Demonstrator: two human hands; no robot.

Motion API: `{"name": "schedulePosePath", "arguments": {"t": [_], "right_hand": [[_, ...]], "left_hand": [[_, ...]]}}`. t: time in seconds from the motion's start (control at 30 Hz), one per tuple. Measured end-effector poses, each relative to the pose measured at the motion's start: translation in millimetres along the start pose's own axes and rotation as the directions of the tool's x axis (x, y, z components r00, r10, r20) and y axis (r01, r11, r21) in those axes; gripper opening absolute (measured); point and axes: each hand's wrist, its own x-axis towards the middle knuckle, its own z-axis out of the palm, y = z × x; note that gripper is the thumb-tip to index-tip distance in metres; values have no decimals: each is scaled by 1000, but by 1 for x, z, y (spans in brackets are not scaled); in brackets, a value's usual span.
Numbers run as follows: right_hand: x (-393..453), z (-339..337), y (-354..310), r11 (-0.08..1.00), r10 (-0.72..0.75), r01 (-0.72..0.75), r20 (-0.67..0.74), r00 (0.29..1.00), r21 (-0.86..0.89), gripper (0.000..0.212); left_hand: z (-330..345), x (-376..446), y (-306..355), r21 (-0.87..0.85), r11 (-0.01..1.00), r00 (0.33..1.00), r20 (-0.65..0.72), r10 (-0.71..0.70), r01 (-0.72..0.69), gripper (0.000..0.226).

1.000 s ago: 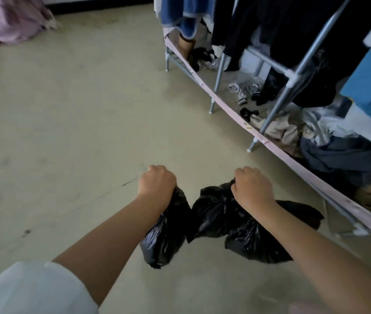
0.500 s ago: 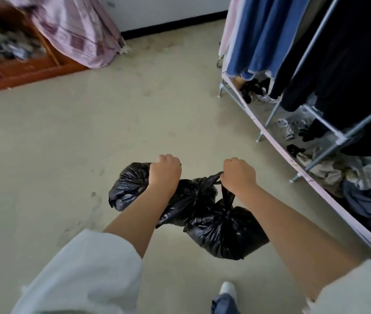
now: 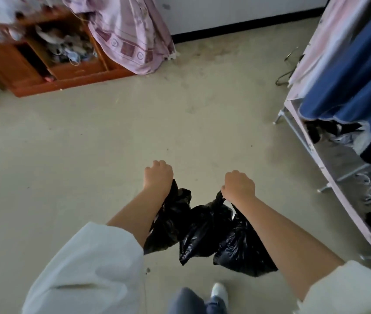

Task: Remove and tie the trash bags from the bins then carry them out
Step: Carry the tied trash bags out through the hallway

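Observation:
Black trash bags hang in the air below my two fists, above the beige floor. My left hand (image 3: 158,175) is closed on the top of one black bag (image 3: 171,225), which hangs partly behind my left forearm. My right hand (image 3: 238,185) grips the knotted top of another black bag (image 3: 243,248). A third black bundle (image 3: 200,232) hangs between them; which hand holds it I cannot tell. No bin is in view.
A metal clothes rack (image 3: 311,146) with hanging blue and pink garments and clutter underneath lines the right side. A brown wooden cabinet (image 3: 44,73) draped with a pink patterned cloth (image 3: 132,35) stands at the far left. My white shoe (image 3: 219,292) shows at the bottom.
The view has swung left and forward: the rack has slid to the right edge and the wooden cabinet has come closer. Both hands keep their grip; the left bag has swung in under my forearm.

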Motion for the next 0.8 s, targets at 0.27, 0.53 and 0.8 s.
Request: {"name": "schedulePosePath", "arguments": {"t": [0.27, 0.53, 0.8], "right_hand": [[224, -118, -30, 999, 42, -42, -122, 992, 7, 25], [437, -244, -22, 992, 123, -119, -237, 964, 34, 25], [703, -370, 14, 994, 111, -106, -215, 970, 34, 26]], "left_hand": [[-99, 228, -53, 16, 989, 981, -126, 149, -148, 38], [-235, 463, -75, -73, 963, 951, -195, 242, -260, 40], [-359, 728, -62, -47, 968, 957, -165, 238, -248, 41]]}}
